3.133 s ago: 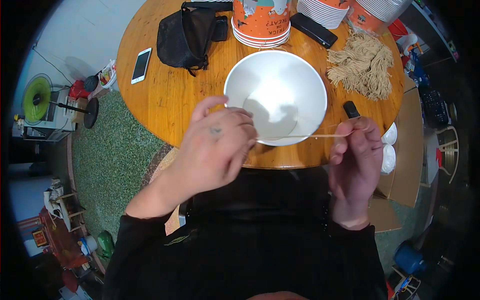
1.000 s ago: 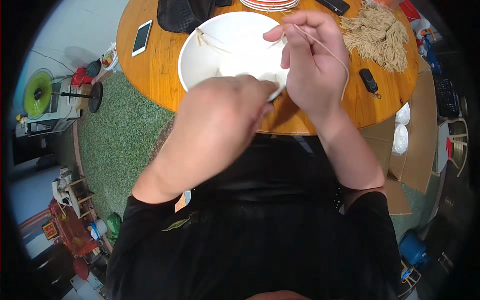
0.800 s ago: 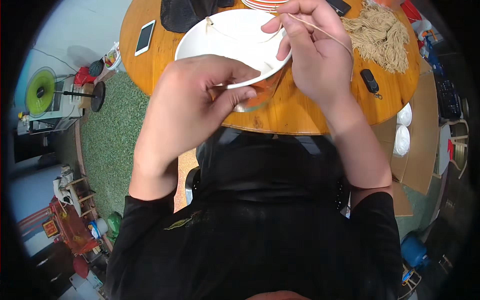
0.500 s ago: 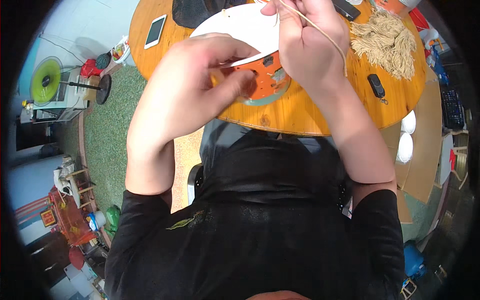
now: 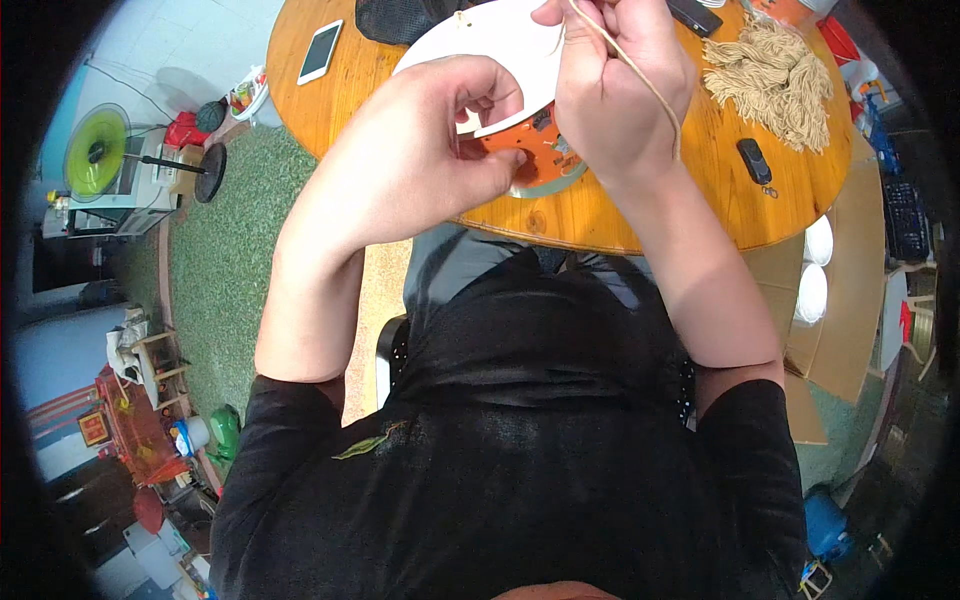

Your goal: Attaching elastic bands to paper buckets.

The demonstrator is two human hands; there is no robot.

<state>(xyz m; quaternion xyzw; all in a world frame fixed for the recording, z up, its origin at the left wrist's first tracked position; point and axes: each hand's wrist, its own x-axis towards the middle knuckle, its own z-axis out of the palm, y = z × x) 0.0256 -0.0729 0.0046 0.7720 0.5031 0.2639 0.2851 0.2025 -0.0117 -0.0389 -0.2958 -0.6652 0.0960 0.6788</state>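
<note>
Both hands (image 5: 430,150) (image 5: 615,85) curl around the tilted bowl (image 5: 500,50), fingers bent.

Both hands raised, fingers (image 5: 497,92) pinched

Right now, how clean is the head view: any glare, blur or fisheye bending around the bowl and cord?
Head view: even light, no glare. The round wooden table bows with the fisheye and the corners are black. Left hand, right hand, the white-and-orange bowl and the tan cord look fairly sharp; the bowl's top is cropped.
</note>
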